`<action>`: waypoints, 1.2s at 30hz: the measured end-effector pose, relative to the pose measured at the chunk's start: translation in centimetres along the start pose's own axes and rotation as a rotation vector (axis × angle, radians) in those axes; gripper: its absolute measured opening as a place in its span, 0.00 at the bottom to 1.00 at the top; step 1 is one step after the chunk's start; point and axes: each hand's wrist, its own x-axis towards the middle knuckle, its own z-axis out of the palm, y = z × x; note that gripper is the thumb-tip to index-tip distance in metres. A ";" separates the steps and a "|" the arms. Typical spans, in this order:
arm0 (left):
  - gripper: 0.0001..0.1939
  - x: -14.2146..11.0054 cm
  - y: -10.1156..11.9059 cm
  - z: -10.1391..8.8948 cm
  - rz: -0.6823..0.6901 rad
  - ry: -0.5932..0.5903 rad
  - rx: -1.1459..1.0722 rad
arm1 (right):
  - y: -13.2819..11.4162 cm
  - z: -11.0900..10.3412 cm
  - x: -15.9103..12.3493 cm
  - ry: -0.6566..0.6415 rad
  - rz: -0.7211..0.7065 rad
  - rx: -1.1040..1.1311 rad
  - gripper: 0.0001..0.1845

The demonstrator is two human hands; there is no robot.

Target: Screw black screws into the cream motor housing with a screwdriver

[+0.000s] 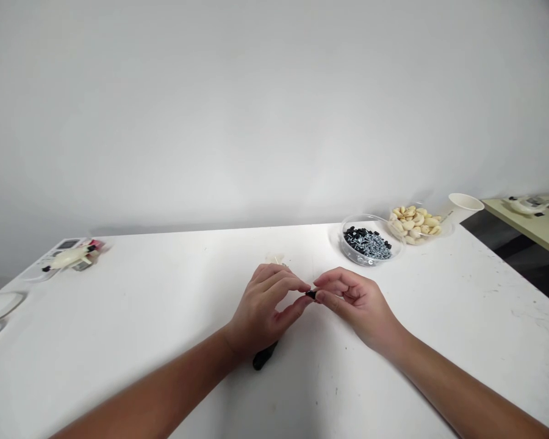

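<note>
Between my fingertips is a small black piece [311,294], whose exact kind I cannot make out. My left hand [269,302] pinches its left end with thumb and forefinger. At the other end, my right hand [354,305] grips it with thumb and bent fingers. Under my left wrist lies a tool with a black handle [264,356]; the hand hides most of it. Just behind my left hand, a small pale item [277,260] shows in part on the white table [165,317].
A clear round tub [370,256] holds screws and small black pieces. Beside it are a bag of pale, bean-shaped pieces [414,224] and a white paper cup [462,208]. At far left lie a pale object with black ends [71,257] and a white case [0,306].
</note>
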 end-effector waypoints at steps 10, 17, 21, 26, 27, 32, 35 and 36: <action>0.09 0.2 -0.4 0.1 -0.066 0.003 -0.119 | -0.5 -0.5 0.2 0.013 -0.408 -0.432 0.09; 0.10 0.1 -0.3 0.1 -0.085 0.000 -0.122 | -0.4 -0.6 0.3 0.032 -0.509 -0.479 0.09; 0.10 0.0 -0.2 0.0 -0.095 -0.038 -0.138 | -0.5 -0.7 0.2 0.026 -0.514 -0.491 0.09; 0.08 0.1 -0.3 0.0 -0.094 -0.053 -0.134 | -0.4 -0.7 0.1 0.019 -0.523 -0.492 0.09; 0.08 0.1 -0.3 0.0 -0.088 -0.056 -0.135 | -0.4 -0.7 0.1 0.018 -0.530 -0.493 0.09; 0.09 0.2 -0.3 -0.1 -0.043 -0.068 -0.161 | -0.5 -0.7 0.2 0.008 -0.523 -0.514 0.08; 0.10 0.3 -0.2 -0.3 -0.046 -0.080 -0.176 | -0.6 -0.6 0.2 0.001 -0.526 -0.519 0.08; 0.10 0.3 -0.1 -0.4 -0.048 -0.086 -0.182 | -0.6 -0.6 0.2 0.000 -0.537 -0.517 0.08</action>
